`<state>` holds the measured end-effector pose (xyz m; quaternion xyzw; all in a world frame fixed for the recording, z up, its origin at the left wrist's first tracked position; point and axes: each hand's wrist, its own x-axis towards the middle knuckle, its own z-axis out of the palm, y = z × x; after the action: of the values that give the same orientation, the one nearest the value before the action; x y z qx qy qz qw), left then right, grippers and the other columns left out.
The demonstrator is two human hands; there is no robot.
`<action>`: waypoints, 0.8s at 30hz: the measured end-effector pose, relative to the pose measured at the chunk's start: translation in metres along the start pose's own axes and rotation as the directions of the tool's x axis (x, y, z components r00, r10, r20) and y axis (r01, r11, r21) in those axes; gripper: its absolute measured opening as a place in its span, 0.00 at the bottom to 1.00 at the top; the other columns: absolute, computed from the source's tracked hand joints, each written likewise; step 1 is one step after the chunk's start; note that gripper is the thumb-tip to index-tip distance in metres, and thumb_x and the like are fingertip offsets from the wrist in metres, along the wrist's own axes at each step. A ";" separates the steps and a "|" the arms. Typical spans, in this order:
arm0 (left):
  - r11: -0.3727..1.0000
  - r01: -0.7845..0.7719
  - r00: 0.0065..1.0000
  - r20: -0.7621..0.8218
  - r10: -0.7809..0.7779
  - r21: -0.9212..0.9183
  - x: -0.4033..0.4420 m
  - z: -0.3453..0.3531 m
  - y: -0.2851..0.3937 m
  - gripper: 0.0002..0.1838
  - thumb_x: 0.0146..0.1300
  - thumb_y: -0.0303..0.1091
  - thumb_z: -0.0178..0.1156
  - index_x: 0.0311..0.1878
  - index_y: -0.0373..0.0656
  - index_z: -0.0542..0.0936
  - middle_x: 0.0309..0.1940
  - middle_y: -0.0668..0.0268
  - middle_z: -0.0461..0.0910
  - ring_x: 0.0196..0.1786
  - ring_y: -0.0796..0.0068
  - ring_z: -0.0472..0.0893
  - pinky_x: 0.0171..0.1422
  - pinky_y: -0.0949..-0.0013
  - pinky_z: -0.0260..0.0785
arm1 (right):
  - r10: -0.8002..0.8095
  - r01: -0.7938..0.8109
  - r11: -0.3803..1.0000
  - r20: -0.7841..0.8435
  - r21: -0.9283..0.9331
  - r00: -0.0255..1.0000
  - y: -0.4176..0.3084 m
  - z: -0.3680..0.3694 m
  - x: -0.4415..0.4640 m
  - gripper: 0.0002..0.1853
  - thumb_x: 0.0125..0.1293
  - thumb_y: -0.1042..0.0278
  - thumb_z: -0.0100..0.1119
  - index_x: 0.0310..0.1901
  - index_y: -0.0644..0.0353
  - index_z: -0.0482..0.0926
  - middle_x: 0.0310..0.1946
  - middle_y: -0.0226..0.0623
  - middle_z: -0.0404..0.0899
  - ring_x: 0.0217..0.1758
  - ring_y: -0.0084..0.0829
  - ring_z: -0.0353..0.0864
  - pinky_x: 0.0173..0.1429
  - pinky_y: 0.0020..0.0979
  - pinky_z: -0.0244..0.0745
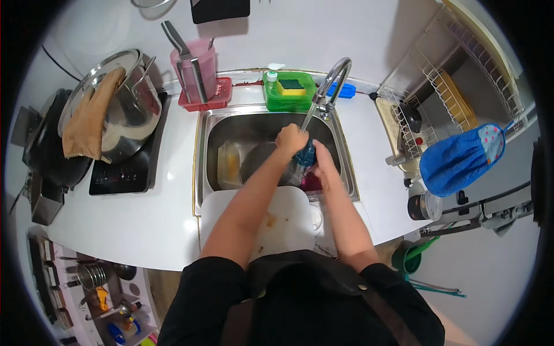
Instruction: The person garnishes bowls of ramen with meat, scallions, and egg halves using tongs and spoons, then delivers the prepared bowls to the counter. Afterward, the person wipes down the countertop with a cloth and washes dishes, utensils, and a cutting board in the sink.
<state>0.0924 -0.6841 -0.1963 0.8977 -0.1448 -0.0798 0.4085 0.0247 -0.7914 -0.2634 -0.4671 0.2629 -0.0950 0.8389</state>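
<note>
Blue-green item [304,153], one (cup or scrubber, cannot tell which): in the sink [201,150], below the tap [340,66]. Left hand [291,140]: fingers curled, beside its upper part; right hand [323,158]: along its other side; whether either grips, cannot tell. Hazards: wet surfaces, possibly a slip onto the pink item [311,182] beneath; tap close, knuckles could knock it; white board [291,213] at front rim, a forearm could shift it.

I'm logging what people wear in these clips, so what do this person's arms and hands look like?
Black sleeves, left and right, end near the elbows, leaving both forearms uncovered. The left grip and right grip are bare hands, without gloves. I see no watch or bracelet; rings are too small to tell.
</note>
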 end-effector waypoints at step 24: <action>0.215 0.000 0.721 0.149 0.677 -0.977 0.013 -0.009 -0.050 0.28 0.61 0.52 0.54 0.60 0.48 0.65 0.55 0.60 0.71 0.53 0.62 0.74 0.64 0.52 0.63 | -0.060 0.659 0.391 0.697 -0.642 0.714 -0.125 0.117 -0.061 0.16 0.45 0.77 0.57 0.40 0.63 0.74 0.32 0.35 0.76 0.38 0.28 0.76 0.45 0.29 0.71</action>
<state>0.1166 -0.6503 -0.2288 0.3547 -0.3872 -0.3077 0.7934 0.0461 -0.7495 -0.0882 -0.8731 -0.1064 0.0036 0.4759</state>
